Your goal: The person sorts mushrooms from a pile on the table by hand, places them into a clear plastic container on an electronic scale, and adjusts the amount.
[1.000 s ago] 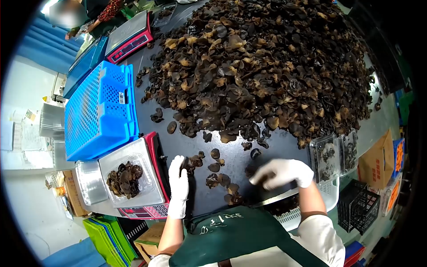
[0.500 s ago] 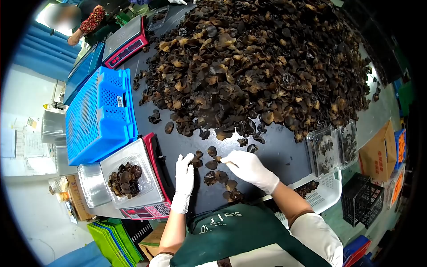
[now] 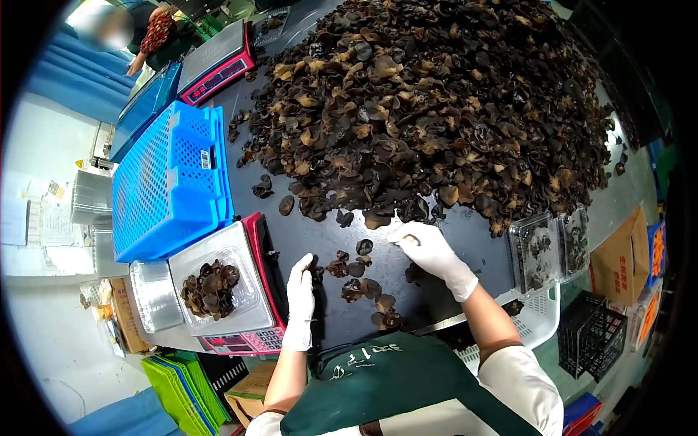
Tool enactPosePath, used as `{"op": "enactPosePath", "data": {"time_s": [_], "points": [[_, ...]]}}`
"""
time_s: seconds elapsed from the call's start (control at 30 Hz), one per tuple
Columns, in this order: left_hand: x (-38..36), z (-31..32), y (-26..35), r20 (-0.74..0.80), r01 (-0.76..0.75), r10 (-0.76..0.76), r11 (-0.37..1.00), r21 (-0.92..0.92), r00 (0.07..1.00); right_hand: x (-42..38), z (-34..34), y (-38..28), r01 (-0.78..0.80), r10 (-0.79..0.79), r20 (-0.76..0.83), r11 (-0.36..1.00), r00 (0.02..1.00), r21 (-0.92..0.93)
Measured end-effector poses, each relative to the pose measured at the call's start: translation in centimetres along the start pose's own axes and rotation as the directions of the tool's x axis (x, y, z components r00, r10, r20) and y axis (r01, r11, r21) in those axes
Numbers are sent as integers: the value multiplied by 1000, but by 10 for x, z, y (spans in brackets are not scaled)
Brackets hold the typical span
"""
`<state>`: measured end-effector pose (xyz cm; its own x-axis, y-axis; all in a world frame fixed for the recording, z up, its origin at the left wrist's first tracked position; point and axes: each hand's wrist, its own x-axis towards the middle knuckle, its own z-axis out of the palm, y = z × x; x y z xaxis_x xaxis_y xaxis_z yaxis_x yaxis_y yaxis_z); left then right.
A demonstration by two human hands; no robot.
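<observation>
My left hand [image 3: 300, 305], in a white glove, rests edge-on beside the scale, fingers stretched out. A dark wood ear mushroom [image 3: 318, 273] shows against its palm side. My right hand [image 3: 435, 260], gloved too, hovers near the pile's front edge with thumb and fingers pinched together. A small brownish bit shows between them, too small to name. Between the hands lie several loose wood ear mushrooms [image 3: 356, 269] on the dark table [image 3: 338, 309]. A clear tray of wood ear mushrooms [image 3: 211, 289] sits on the red-edged scale [image 3: 254, 338] to the left.
A large wood ear pile [image 3: 436, 109] covers the far table. A blue crate [image 3: 171, 185], a second scale [image 3: 211, 65] and stacked clear trays [image 3: 154, 298] stand left. Clear containers [image 3: 534, 254], a white basket [image 3: 542, 316] and a cardboard box [image 3: 619, 258] are right. Another person [image 3: 156, 33] stands far left.
My right hand has moved right and slightly up, away from the loose pieces. My left hand has shifted slightly. The view has turned a little.
</observation>
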<state>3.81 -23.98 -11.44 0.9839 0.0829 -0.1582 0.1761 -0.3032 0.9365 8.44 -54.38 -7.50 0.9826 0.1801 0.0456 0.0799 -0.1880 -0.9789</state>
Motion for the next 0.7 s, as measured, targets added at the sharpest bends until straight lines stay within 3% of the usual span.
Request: {"op": "enactPosePath", "data": {"time_s": [0.03,0.13,0.17,0.2,0.3,0.37,0.4,0.47,0.53,0.57,0.6,0.63,0.67,0.7], "points": [[0,1,-1,3,3,-3,1000,-3,1000,-6,-5,0,-58,58,-4,991,998,-121],[3,5,-2,-7,102,-105,980,-174,994,-14,6,-11,-12,17,29,987,999,-160],[4,6,0,8,98,-98,978,-186,995,-14,18,-9,103,-109,-17,976,994,-191],[3,6,7,22,95,-92,976,-197,996,-9,33,2,358,-401,-78,878,913,-317],[0,12,15,87,219,-202,935,-278,975,4,66,12,248,-278,-8,868,961,-429],[-5,13,18,104,247,-226,928,-279,968,14,74,15,192,-99,177,729,979,-657],[-6,13,19,90,259,-244,926,-275,966,15,71,13,195,-102,178,729,979,-656],[-10,10,24,71,280,-271,919,-278,960,11,52,7,105,-121,-6,882,993,-459],[-13,8,20,53,303,-300,909,-287,952,4,19,-6,217,-226,6,931,974,-292],[-15,5,12,37,250,-249,932,-263,968,-5,1,-15,64,-20,138,943,990,-325],[-16,4,4,25,197,-197,951,-237,980,-16,-20,-30,22,71,327,963,942,-270],[-16,3,-1,17,192,-195,942,-275,981,-26,-37,-41,-87,276,507,927,817,-364],[-15,4,-1,23,194,-195,942,-275,980,-41,-44,-40,-83,329,587,910,740,-406],[-12,6,0,5,58,-58,996,-62,998,-56,-39,-40,38,261,566,887,782,-461]]}}
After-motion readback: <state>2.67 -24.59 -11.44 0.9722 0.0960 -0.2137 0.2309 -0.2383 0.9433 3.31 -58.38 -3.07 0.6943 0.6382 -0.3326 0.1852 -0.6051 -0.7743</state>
